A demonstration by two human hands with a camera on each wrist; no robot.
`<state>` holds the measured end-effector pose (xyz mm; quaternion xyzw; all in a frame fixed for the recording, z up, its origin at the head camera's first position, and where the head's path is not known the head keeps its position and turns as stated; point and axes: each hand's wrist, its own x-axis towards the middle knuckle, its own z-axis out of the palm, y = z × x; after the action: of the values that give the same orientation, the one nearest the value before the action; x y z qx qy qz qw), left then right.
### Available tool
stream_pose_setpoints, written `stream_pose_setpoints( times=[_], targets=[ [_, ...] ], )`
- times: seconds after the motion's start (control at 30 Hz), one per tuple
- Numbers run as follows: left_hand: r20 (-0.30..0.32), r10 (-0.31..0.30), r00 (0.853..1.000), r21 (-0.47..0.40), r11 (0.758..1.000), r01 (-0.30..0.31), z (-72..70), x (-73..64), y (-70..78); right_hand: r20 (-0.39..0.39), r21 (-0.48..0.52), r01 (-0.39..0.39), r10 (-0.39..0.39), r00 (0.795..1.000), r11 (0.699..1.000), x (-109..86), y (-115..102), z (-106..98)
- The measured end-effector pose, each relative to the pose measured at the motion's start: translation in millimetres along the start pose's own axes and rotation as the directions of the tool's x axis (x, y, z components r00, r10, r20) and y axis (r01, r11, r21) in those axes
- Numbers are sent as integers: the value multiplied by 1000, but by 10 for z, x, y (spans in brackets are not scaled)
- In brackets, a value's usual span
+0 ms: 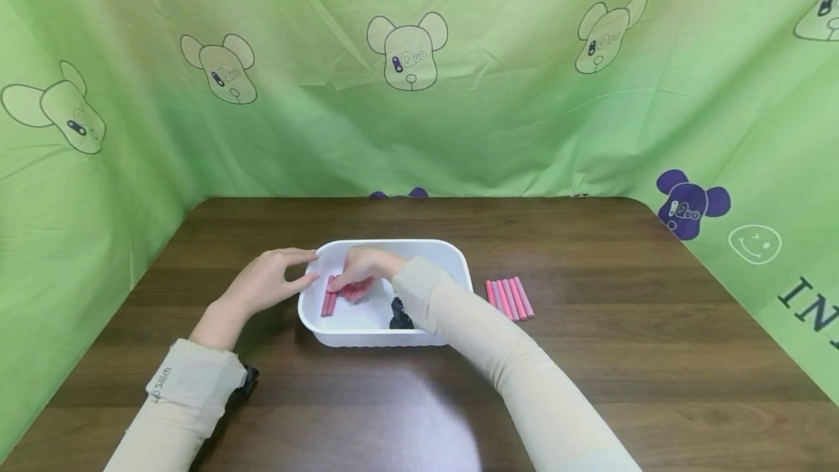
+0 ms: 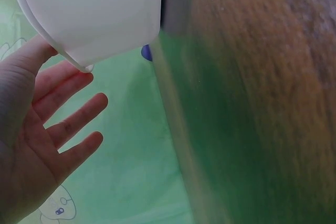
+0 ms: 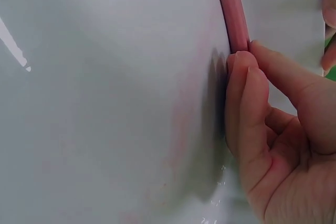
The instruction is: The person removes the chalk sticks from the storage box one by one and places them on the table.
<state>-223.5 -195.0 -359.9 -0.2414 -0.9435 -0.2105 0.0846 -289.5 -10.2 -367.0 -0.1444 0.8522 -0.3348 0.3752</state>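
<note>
A white plastic basin (image 1: 380,339) stands on the table. Inside it, by the left wall, two pink sticks that look like chalk (image 1: 326,304) lie side by side. My right hand (image 1: 359,268) reaches into the basin, and its thumb and curled fingers pinch the lower end of the chalk sticks (image 3: 234,17) in the right wrist view; that end is hidden by the fingertips. At the basin's left rim is my left hand (image 1: 265,284), fingers spread. In the left wrist view the left hand (image 2: 34,119) touches the rim with its thumb and nearest fingers, while the others stretch out straight.
Several pink and mauve sticks (image 1: 509,299) lie in a neat row on the brown table (image 1: 590,370), right of the basin. A black wrist device (image 1: 400,314) shows beneath the right cuff. Green printed cloth (image 1: 511,122) hangs behind and at both sides.
</note>
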Motion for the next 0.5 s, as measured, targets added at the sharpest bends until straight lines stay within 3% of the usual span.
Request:
stream_pose_setpoints(
  times=[0.23, 0.5],
  targets=[
    [0, -5, 1000, 0, 1000, 5, 1, 2, -3, 13, 23, -3, 2, 1000, 1000, 12, -9, 5],
    [0, 2, 1000, 3, 1000, -2, 4, 2, -4, 81, 64, -21, 16, 997, 998, 32, 1, -29]
  ],
)
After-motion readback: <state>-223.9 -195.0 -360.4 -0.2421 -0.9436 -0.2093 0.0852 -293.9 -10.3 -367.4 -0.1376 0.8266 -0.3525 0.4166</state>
